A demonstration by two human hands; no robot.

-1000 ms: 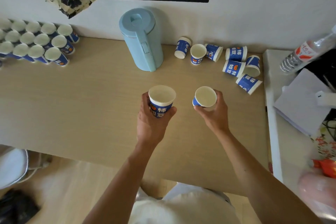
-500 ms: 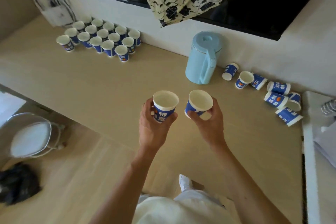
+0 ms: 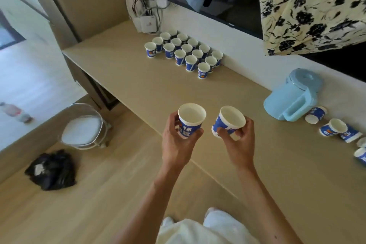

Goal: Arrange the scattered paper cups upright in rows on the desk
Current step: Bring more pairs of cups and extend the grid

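- While both cups sit near frame centre over the front edge of the desk (image 3: 138,85), I record my left hand (image 3: 178,144) gripping one paper cup (image 3: 191,119) upright, fingers curled round its wall.
- My right hand (image 3: 240,144) grips a second cup (image 3: 229,123), tilted, just beside the first, apart.
- Arranged cups (image 3: 184,51) stand in rows, upper centre.
- Scattered cups (image 3: 332,128) lie at the right edge, past a blue jug (image 3: 293,95).

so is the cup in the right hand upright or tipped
Tipped. The cup held in the right hand leans, with its open mouth angled to the right and its base to the left.
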